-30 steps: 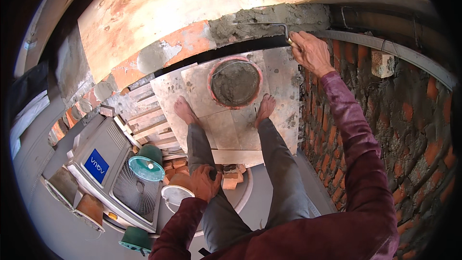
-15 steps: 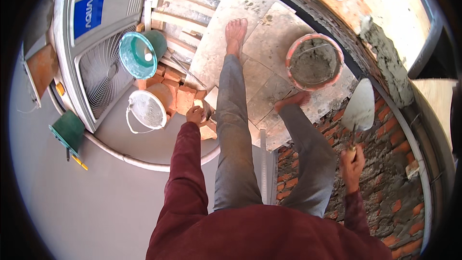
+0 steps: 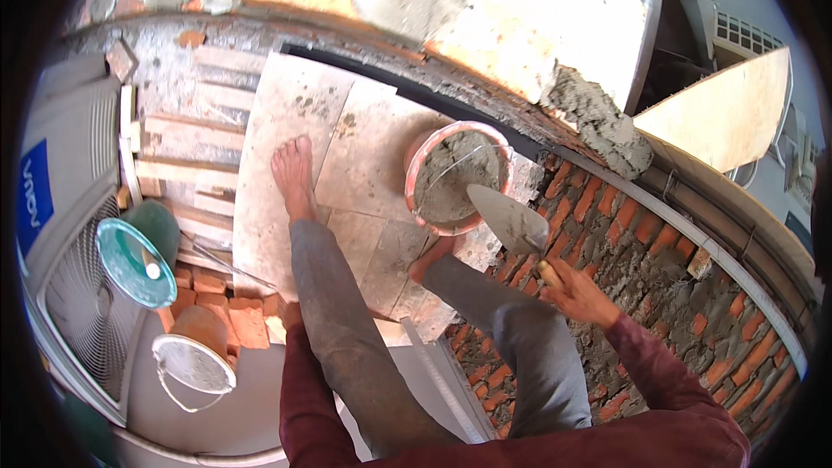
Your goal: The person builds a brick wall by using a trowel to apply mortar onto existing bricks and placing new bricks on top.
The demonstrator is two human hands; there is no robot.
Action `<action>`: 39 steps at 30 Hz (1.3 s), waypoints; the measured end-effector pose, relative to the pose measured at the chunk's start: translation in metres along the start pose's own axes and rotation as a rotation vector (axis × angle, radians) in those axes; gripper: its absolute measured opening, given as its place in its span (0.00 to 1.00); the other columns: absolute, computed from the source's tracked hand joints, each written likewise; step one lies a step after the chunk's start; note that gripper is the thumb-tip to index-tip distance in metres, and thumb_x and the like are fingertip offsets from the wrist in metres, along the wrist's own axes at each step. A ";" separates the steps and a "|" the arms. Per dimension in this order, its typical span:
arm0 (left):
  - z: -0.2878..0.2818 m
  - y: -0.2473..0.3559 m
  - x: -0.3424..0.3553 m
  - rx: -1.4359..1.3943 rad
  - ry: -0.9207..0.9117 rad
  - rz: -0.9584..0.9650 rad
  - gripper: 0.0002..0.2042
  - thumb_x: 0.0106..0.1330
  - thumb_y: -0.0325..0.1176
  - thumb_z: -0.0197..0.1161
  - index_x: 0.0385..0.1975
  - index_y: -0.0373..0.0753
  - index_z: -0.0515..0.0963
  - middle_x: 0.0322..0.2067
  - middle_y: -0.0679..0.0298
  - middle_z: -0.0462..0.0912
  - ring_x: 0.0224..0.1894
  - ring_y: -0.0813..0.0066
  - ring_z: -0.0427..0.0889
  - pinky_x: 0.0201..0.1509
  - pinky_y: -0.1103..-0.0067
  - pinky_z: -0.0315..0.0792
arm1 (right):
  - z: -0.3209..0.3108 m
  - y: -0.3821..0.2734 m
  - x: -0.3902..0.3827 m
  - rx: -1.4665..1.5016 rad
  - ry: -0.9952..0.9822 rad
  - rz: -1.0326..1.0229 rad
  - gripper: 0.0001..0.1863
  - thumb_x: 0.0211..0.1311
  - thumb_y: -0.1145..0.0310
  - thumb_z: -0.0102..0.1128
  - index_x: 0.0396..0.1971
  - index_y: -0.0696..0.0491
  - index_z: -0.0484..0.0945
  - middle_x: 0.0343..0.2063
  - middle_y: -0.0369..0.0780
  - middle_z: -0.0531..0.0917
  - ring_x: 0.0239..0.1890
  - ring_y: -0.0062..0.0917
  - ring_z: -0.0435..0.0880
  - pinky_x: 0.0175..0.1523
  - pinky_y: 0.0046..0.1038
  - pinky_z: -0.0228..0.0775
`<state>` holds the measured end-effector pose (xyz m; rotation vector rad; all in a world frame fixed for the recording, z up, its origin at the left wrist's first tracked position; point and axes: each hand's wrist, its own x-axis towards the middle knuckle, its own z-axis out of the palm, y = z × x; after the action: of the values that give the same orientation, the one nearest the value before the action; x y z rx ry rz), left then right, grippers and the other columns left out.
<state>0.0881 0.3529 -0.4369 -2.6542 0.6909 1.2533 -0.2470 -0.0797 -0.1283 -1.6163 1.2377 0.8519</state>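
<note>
A trowel [image 3: 513, 220] is gripped by the closed right hand [image 3: 579, 293], its blade extending toward ten o'clock over the mortar pan [image 3: 451, 177] (left hand hidden, state indeterminable).

To your left stands a grey air-conditioner unit [image 3: 65, 234] with a fan grille, and just beside it sit a teal bucket [image 3: 134, 260] and a white bucket [image 3: 192, 364]. Loose red bricks [image 3: 227, 308] lie between those buckets and the pale stone slabs [image 3: 299, 121] under your bare feet. A brick wall [image 3: 659, 269] smeared with grey cement runs along your right, with a wooden board [image 3: 724, 117] beyond it.
</note>
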 end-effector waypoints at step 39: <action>-0.571 0.423 0.246 -1.400 -0.117 0.523 0.21 0.73 0.40 0.56 0.58 0.33 0.66 0.55 0.58 0.76 0.55 0.70 0.77 0.61 0.73 0.72 | -0.331 -0.069 0.326 -0.407 0.407 -0.029 0.29 0.58 0.78 0.46 0.63 0.51 0.69 0.61 0.42 0.74 0.64 0.36 0.71 0.66 0.37 0.66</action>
<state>0.4316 -0.2799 -0.2199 -3.3558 0.6019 2.8237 -0.0953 -0.4950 -0.2872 -2.2130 1.3713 0.8172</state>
